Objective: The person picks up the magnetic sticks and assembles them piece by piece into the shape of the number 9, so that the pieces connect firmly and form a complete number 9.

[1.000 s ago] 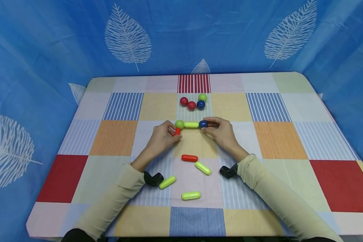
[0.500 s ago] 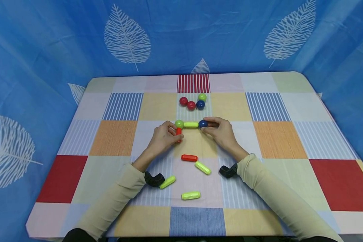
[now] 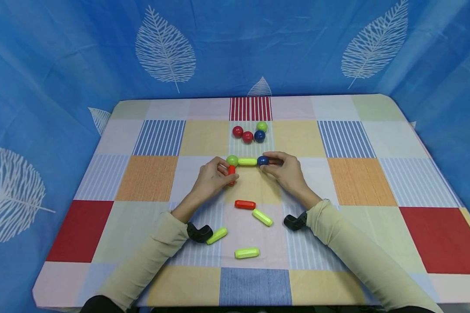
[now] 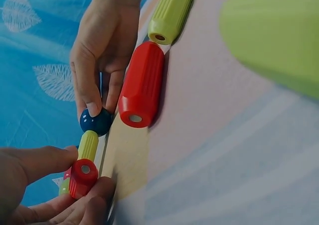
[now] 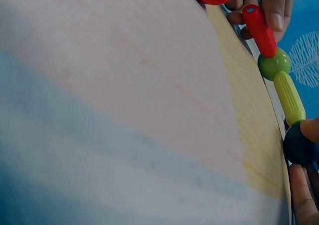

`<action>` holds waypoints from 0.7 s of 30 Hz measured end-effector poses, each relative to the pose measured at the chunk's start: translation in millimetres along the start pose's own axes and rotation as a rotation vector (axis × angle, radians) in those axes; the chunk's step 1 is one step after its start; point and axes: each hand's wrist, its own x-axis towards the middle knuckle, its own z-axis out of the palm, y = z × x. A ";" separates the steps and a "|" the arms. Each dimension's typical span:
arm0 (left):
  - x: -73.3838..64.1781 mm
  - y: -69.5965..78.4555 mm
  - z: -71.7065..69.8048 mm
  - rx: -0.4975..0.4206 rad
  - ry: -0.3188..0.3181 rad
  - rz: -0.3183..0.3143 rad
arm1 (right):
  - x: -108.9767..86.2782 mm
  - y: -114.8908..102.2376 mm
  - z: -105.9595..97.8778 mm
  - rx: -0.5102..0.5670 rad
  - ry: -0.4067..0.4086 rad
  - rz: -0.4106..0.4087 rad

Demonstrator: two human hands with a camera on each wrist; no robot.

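My left hand point(image 3: 211, 176) pinches a red magnetic rod point(image 3: 232, 170) between thumb and fingers. The rod's far end meets a green ball point(image 3: 232, 160), and its near end points toward me, showing a silver disc in the left wrist view. From the green ball a yellow-green rod point(image 3: 247, 161) runs right to a dark blue ball point(image 3: 263, 160). My right hand point(image 3: 287, 171) holds that blue ball by thumb and fingertips. In the right wrist view, red rod point(image 5: 259, 31), green ball point(image 5: 274, 64), yellow-green rod point(image 5: 289, 98) and blue ball point(image 5: 300, 144) form one joined chain.
Behind the chain sit two red balls point(image 3: 247, 137), a blue ball point(image 3: 260, 136) and a green ball point(image 3: 261, 126). Nearer me lie a loose red rod point(image 3: 245, 204) and yellow-green rods point(image 3: 262, 217), one beside the left wrist camera point(image 3: 199, 233). A patchwork cloth point(image 3: 141, 243) covers the table.
The red rod in my left hand has swung from a slant to nearly straight below the green ball, the left fingertips shifting slightly right. My right hand stays in place on the blue ball.
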 end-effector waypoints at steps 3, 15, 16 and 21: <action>-0.1 -1.8 -0.5 -0.033 -0.010 -0.011 | -0.4 0.1 0.1 0.002 -0.004 -0.001; 1.6 0.9 -9.6 -0.010 -0.036 -0.008 | -0.9 -1.2 -0.2 0.009 -0.005 -0.003; 2.6 1.9 -11.5 -0.013 -0.035 -0.001 | -0.8 -1.1 -0.1 0.010 -0.007 -0.002; 18.2 15.3 -25.1 -0.088 -0.033 0.083 | -0.1 -1.4 0.6 0.007 -0.004 -0.002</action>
